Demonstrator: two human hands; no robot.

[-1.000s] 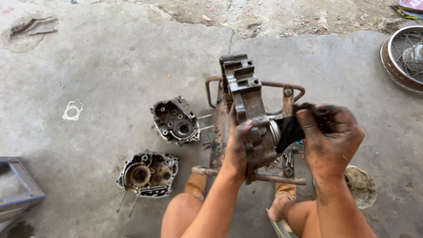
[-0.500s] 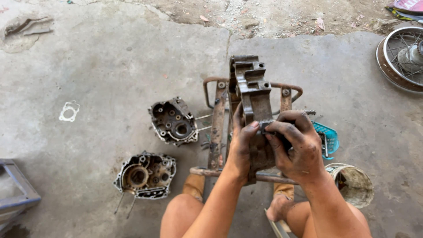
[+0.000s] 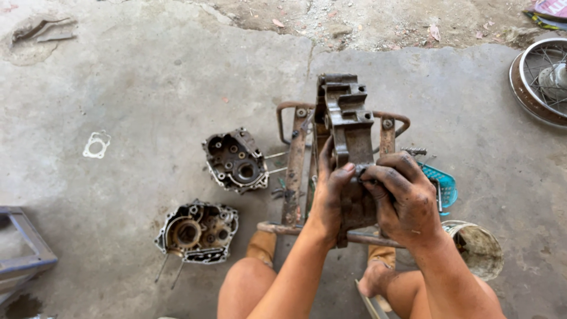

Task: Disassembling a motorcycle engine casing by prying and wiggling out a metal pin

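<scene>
The engine case point(image 3: 348, 147) stands upright on a rusty stand point(image 3: 293, 171). Both hands grip its lower part: left hand point(image 3: 329, 195) wrapped round its side, right hand point(image 3: 404, 195) closed over its front. Best keep it steadied against the stand; greasy fingers slip.

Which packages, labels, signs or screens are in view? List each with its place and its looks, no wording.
Flat printed packet: top right corner, on the ground, pink and cut off by the edge; could be a wrapper.
No labels, signs or screens show; the engine casing that both hands hold bears none that can be made out.
</scene>
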